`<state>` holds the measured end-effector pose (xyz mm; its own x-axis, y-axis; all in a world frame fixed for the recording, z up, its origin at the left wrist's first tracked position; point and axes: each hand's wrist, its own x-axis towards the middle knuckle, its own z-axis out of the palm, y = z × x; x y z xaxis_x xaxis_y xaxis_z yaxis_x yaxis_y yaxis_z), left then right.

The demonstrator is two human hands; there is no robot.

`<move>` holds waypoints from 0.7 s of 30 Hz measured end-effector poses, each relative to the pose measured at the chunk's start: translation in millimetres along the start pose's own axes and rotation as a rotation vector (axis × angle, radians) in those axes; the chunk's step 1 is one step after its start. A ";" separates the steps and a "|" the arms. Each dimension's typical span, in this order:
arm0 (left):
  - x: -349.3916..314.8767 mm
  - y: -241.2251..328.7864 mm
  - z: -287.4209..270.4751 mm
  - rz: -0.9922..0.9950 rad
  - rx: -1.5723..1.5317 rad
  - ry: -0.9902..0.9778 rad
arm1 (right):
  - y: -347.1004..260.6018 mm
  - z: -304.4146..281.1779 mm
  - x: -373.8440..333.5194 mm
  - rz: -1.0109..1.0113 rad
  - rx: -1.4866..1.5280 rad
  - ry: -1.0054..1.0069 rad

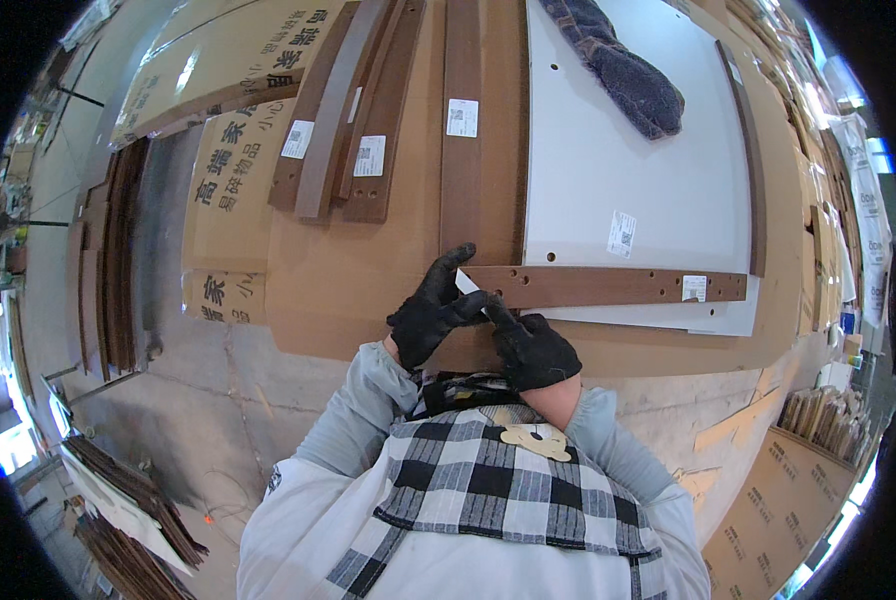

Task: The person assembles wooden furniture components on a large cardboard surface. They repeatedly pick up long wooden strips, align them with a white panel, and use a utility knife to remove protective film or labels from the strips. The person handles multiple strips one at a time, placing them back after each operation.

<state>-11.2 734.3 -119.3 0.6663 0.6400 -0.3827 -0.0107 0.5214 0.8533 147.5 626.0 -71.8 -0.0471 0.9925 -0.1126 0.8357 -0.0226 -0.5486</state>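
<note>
Both my hands wear black gloves and meet at the left end of a narrow brown board [598, 288] with a row of holes. My left hand [434, 308] has a small white label [466, 283] between its thumb and index finger. Against the label's lower corner, close to the left thumb tip, my right hand [534, 350] has its fingers pinched together. The narrow board lies crosswise over the near part of a white panel [628, 190]. Another white label [694, 288] is stuck near the board's right end.
A long brown board [461, 190] runs away from me beside the panel. Several brown strips [368, 165] lie further left on cardboard [308, 290]. A dark fuzzy cloth item [628, 80] rests on the panel. Stacked boards [123, 260] stand at far left, cardboard [788, 500] at lower right.
</note>
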 end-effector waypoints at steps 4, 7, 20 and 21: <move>1.0 2.0 -2.8 0.058 -0.032 -0.055 | -4.6 3.3 3.3 0.032 0.001 0.023; -2.1 15.2 -2.9 -0.025 -0.021 -0.069 | -6.6 3.5 4.0 0.067 0.004 0.000; 4.2 5.0 9.6 -0.093 -0.111 0.085 | -7.1 1.0 -0.8 0.110 -0.003 0.025; 3.1 7.0 11.3 -0.097 -0.100 0.095 | -6.5 0.1 -2.6 0.127 0.000 0.026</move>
<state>-0.8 733.6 -110.5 0.5945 0.6319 -0.4972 -0.0272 0.6338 0.7730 142.1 623.6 -68.0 0.0732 0.9845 -0.1593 0.8340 -0.1480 -0.5316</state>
